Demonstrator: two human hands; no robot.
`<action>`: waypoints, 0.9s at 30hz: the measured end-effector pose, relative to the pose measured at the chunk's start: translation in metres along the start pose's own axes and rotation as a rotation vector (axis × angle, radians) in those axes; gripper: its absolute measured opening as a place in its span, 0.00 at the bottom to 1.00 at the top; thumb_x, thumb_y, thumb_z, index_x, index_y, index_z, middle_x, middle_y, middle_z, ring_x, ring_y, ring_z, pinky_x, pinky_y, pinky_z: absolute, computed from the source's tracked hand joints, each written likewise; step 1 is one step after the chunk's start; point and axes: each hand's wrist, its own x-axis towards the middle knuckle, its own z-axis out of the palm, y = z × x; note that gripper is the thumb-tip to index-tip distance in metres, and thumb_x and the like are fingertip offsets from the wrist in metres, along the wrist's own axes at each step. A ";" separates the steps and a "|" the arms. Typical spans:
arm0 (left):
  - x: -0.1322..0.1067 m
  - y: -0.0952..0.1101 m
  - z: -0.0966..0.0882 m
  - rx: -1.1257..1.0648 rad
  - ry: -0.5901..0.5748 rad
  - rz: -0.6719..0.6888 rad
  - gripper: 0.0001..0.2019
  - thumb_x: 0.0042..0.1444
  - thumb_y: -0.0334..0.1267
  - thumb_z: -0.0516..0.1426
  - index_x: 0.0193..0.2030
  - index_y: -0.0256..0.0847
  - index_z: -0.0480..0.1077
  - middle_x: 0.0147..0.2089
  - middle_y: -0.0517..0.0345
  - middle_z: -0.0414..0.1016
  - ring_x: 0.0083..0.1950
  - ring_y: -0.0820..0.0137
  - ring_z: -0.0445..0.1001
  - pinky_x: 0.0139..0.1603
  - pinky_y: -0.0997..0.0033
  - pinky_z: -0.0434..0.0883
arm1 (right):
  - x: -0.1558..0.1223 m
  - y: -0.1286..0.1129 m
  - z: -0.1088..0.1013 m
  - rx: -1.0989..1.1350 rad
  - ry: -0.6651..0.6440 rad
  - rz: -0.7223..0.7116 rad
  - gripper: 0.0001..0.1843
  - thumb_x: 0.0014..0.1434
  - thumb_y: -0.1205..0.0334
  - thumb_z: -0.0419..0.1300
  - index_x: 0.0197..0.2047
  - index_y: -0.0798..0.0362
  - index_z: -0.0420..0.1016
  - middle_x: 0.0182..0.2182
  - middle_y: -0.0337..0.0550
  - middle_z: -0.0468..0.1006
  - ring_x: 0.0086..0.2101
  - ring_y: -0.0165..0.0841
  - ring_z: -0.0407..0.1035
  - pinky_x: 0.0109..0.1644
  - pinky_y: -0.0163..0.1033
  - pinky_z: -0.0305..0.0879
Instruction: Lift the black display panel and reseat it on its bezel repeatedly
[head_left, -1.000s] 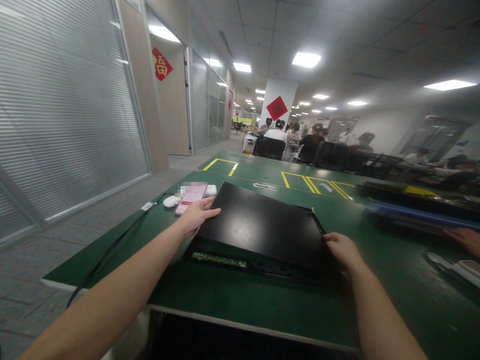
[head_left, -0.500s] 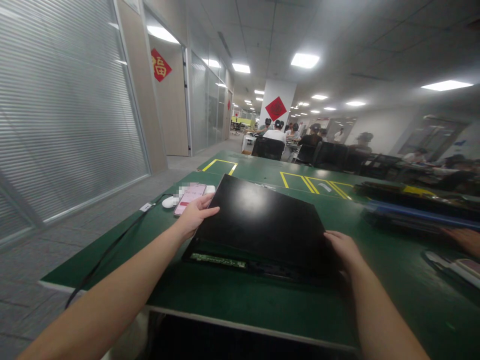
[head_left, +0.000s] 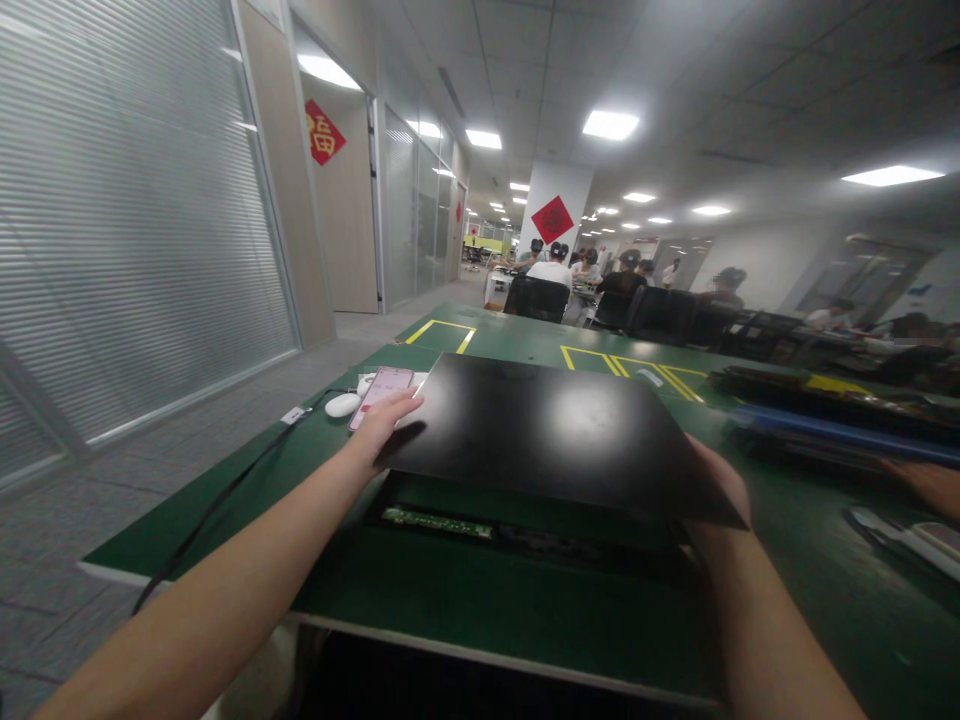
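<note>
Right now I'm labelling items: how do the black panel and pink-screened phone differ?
The black panel is much larger than the phone. The panel shows white glare on black; the phone shows pink. The left hand and right hand hold the panel; the phone lies on the table. Both are flat.

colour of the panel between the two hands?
Black, with pale light reflections on the panel; the head view, the only one, shows it best.

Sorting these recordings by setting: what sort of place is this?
Probably an open-plan office used as a workroom: a green worktable marked with yellow tape, people seated beyond it, and a glass partition with blinds at the left.
</note>
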 end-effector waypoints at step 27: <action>0.002 -0.018 -0.006 0.899 -0.274 0.397 0.36 0.50 0.57 0.59 0.61 0.36 0.66 0.62 0.41 0.69 0.63 0.51 0.66 0.65 0.52 0.60 | -0.020 -0.040 0.012 0.905 0.395 0.178 0.18 0.47 0.69 0.56 0.42 0.59 0.76 0.40 0.46 0.79 0.42 0.38 0.73 0.52 0.48 0.70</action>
